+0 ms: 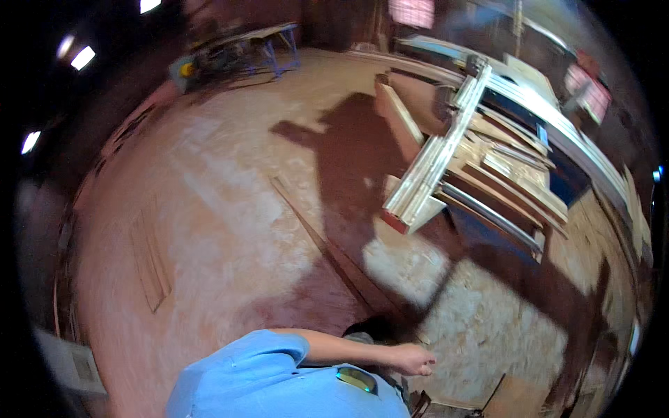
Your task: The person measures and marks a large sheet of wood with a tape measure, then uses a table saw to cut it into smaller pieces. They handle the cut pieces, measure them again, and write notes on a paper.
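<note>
My left hand (414,359) reaches across the front of my body from a short blue sleeve (275,346). Its fingers are loosely curled, and I see nothing in them, though motion softens the detail. Below the hand lies dusty floor, and it touches no bench or board. A dark tinted lens (357,379) sits against the front of my blue shirt (279,390), beside the forearm. My right hand does not show.
Ahead to the right stands a machine with a pale metal rail (446,150) and stacked wooden boards (512,171). A thin wooden strip (306,226) lies on the dusty floor (230,202). Farther off at the left is a blue-legged bench (279,59). Broad shadows cross the floor.
</note>
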Demonstrator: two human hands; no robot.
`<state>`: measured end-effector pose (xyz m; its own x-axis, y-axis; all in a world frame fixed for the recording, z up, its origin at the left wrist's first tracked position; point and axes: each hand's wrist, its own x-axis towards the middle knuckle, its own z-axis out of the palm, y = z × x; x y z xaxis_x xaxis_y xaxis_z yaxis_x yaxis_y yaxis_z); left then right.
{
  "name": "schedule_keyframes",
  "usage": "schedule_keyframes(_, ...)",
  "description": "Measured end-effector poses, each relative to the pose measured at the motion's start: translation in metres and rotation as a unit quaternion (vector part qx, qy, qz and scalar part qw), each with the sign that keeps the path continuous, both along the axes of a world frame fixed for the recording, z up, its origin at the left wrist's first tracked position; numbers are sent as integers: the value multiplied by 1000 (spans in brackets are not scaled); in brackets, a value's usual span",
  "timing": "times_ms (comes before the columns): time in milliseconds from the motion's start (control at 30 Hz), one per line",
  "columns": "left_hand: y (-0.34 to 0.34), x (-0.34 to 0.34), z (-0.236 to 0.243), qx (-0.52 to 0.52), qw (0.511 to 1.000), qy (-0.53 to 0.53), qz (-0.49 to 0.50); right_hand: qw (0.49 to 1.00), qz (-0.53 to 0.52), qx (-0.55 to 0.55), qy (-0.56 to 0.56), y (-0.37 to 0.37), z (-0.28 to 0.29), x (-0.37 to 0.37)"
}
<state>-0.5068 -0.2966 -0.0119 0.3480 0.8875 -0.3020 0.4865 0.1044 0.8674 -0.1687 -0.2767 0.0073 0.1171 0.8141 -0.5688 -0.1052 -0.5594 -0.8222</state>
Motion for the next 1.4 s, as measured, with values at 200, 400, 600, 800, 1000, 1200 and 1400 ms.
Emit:
schedule_keyframes(200, 66, -44, 9, -52, 995, -16, -79, 979, -202, 5, 25, -20, 27, -54)
schedule_keyframes(400, 127, -87, 4, -195, 980, -45, 8, 965, -239, 26, 106, -5, 15, -98)
schedule_keyframes(600, 186, -13, 11, -191, 980, -44, -46, 941, -319, 94, 66, 8, -7, -35)
schedule_keyframes(800, 246, 61, 25, -175, 973, -7, -148, 887, -442, 105, -84, 26, -29, 40)
schedule_keyframes(1000, 275, 136, 22, -163, 944, 52, -282, 814, -548, 56, -182, 3, -46, 86)
schedule_keyframes(1200, 322, 216, 7, -145, 880, 99, -442, 746, -644, 74, -155, -9, -53, 63)
schedule_keyframes(1400, 392, 298, -16, -178, 829, 78, -524, 651, -747, 38, -128, 15, -36, 51)
